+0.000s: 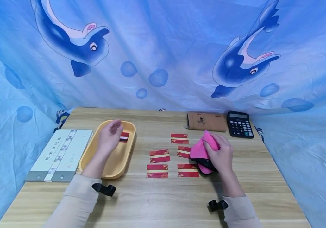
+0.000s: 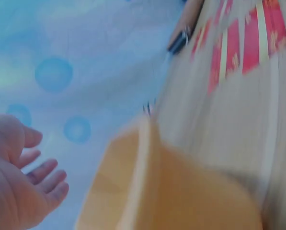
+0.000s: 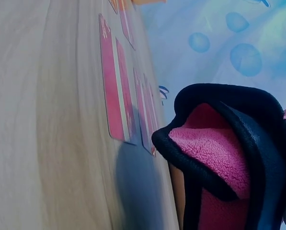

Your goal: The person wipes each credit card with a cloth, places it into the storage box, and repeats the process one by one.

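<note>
My left hand (image 1: 109, 136) hovers over a yellow oblong tray (image 1: 120, 163), its fingers loosely bent and nothing in them. Partly behind that hand, a dark red card (image 1: 125, 135) lies in the tray. In the left wrist view the hand (image 2: 23, 177) appears beside the tray's blurred rim (image 2: 142, 167). My right hand (image 1: 222, 153) grips a folded pink cloth with black edging (image 1: 201, 150), held over the right side of several red cards. The cloth (image 3: 214, 148) shows its fluffy pink side in the right wrist view. It overlaps a card (image 1: 183, 151) with a cream stripe.
Other red cards (image 1: 159, 155) lie spread over the middle of the wooden table (image 1: 151, 202). A brown zip wallet (image 1: 210, 122) and a black calculator (image 1: 239, 125) sit at the back right. Left of the tray lies a pale ledger (image 1: 56, 155). A blue dolphin-print curtain (image 1: 174, 41) hangs behind.
</note>
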Available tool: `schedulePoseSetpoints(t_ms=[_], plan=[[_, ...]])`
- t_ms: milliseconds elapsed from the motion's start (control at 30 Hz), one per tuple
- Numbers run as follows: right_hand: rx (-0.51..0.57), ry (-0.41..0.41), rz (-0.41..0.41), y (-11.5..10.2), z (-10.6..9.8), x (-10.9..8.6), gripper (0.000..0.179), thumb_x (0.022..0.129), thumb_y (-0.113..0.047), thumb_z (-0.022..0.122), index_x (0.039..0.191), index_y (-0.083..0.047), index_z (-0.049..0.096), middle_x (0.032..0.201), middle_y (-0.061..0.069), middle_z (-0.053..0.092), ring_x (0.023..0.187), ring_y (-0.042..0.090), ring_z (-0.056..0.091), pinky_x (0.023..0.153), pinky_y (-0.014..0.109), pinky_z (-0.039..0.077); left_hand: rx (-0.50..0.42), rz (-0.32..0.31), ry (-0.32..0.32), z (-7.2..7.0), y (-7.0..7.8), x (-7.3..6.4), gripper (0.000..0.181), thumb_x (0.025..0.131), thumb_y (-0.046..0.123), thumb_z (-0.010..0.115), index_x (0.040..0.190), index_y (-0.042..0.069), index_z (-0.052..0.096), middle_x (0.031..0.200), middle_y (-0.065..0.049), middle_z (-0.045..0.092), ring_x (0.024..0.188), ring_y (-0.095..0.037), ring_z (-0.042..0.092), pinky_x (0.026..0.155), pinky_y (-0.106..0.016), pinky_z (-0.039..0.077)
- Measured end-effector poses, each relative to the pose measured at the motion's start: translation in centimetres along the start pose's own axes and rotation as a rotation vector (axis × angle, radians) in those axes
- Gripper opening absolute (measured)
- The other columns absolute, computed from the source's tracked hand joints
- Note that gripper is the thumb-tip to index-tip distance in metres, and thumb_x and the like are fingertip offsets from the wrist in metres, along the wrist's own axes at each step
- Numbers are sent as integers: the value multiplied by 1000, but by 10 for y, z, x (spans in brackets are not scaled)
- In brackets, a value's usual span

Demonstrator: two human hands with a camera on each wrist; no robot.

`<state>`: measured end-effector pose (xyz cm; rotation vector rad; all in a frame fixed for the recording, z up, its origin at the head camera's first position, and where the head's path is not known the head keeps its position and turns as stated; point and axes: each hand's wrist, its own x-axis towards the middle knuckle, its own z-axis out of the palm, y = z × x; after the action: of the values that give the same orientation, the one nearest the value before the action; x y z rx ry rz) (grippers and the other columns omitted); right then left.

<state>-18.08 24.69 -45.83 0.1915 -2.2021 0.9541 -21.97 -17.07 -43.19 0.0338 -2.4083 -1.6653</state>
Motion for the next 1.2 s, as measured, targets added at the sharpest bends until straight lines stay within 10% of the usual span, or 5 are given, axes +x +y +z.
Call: schedulePoseSetpoints(t_ms=[200, 500, 1200], plan=[[12, -9, -24, 6, -8, -1, 39, 82, -10, 85, 119, -3, 74, 113, 13, 72, 101, 29, 69, 89, 6, 43, 24, 194, -96, 31, 23, -12, 35, 100, 14, 65, 132, 0, 62, 134, -20, 63, 125, -38, 58, 107, -53, 47], [55, -5, -36, 14, -16, -3, 39, 80, -3, 85, 117, -1, 74, 112, 13, 72, 99, 31, 68, 88, 5, 43, 142, 324, -275, 84, 38, -31, 37, 100, 20, 65, 135, 7, 63, 136, -11, 62, 127, -31, 57, 108, -48, 47], [13, -7, 27, 25, -33, -9, 39, 81, -4, 85, 118, -2, 73, 115, 14, 72, 100, 26, 66, 84, 3, 42, 158, 190, -366, 168, -2, -27, 39, 98, 15, 68, 135, 5, 62, 139, -12, 59, 133, -30, 52, 113, -48, 42]])
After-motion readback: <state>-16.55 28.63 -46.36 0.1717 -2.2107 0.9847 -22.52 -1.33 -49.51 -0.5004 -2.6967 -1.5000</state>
